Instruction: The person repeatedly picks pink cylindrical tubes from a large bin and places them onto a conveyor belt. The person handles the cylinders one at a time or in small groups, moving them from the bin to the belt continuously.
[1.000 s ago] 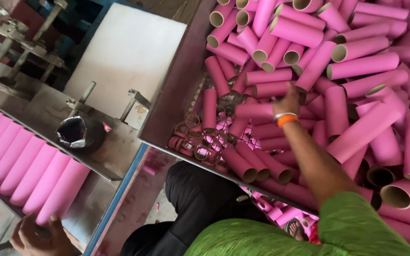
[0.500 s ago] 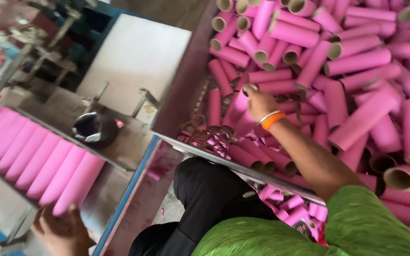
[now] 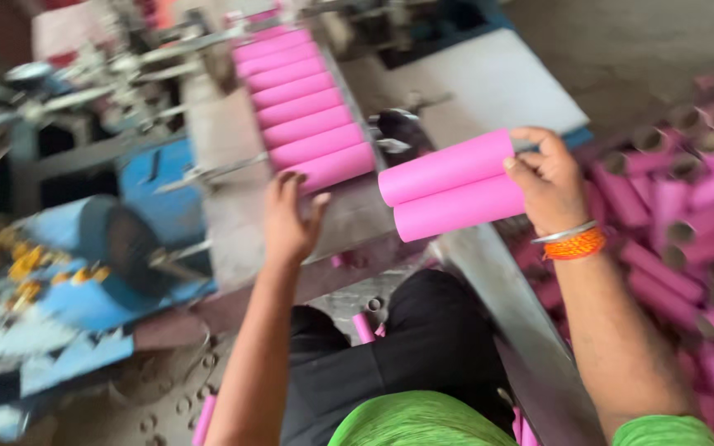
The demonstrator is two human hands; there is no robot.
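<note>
My right hand [image 3: 549, 180] grips two pink cardboard tubes [image 3: 453, 187] by their right ends, one stacked on the other, held level above the grey metal tray [image 3: 349, 223]. My left hand [image 3: 289, 216] is flat with fingers apart, its fingertips touching the nearest tube in a row of several pink tubes [image 3: 299, 107] lying side by side on that tray. An orange band and a metal bangle [image 3: 570, 239] circle my right wrist.
A bin heaped with pink tubes [image 3: 687, 215] lies at the right. A blue machine with a dark roller [image 3: 117, 248] stands at the left. A dark round part [image 3: 402, 132] sits behind the held tubes. Loose tubes and rings litter the floor [image 3: 200, 396].
My right hand left the heap in the bin and swung left carrying two tubes. My left hand rose to the row of tubes. The view turned toward the machine.
</note>
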